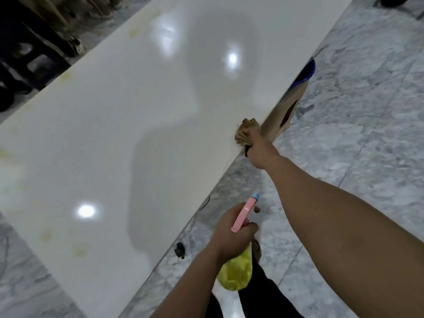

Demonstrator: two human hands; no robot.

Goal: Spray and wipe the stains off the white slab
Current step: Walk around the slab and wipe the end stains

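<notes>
My right hand [253,146] bunched around a brown cloth [246,134] pressed on the white slab's [114,125] near edge, my left hand [234,235] gripping a pink-topped yellow spray bottle [236,271] beside the slab, faint yellowish stains [49,234] along its far and left parts, marble floor [367,111] around.

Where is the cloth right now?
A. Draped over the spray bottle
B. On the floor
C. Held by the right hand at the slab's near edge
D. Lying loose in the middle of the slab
C: the right hand grips the cloth against the edge of the slab, while the left hand holds the spray bottle off the slab.
</notes>
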